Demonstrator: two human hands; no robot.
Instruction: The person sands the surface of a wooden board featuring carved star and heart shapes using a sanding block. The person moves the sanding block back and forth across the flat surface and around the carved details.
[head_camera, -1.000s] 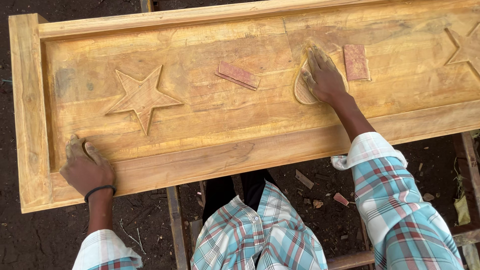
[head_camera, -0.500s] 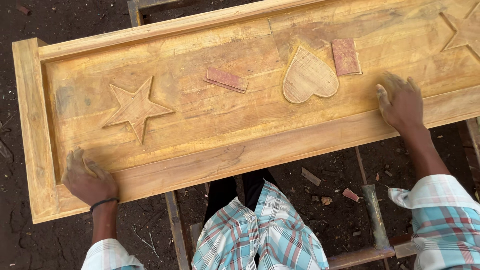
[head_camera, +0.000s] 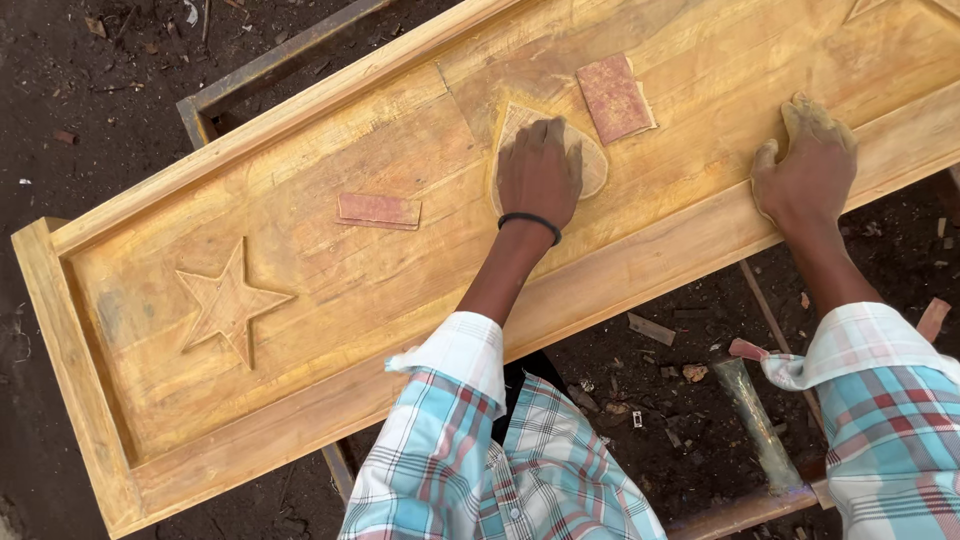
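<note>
A long yellow wooden panel (head_camera: 330, 300) with a raised frame lies slanted across the view. My left hand (head_camera: 540, 172), with a black band at the wrist, lies flat on a carved heart (head_camera: 594, 166) near the panel's middle and covers most of it. My right hand (head_camera: 806, 170), dusty, rests with fingers spread on the panel's near rail further right. Nothing shows in either hand. A carved star (head_camera: 228, 302) stands out at the panel's left end. Two reddish sandpaper pieces lie loose on the panel: one (head_camera: 378, 210) left of the heart, one (head_camera: 614, 97) just beyond it.
The panel rests on a metal frame (head_camera: 250, 75) over dark dirt ground. A dusty tool with a long handle (head_camera: 760, 425) lies on a bar below my right arm. Wood chips (head_camera: 650, 328) are scattered on the ground near my legs.
My left hand left the near rail at the panel's left end and now lies on the heart. My right hand stays on the near rail. The view shifted and tilted.
</note>
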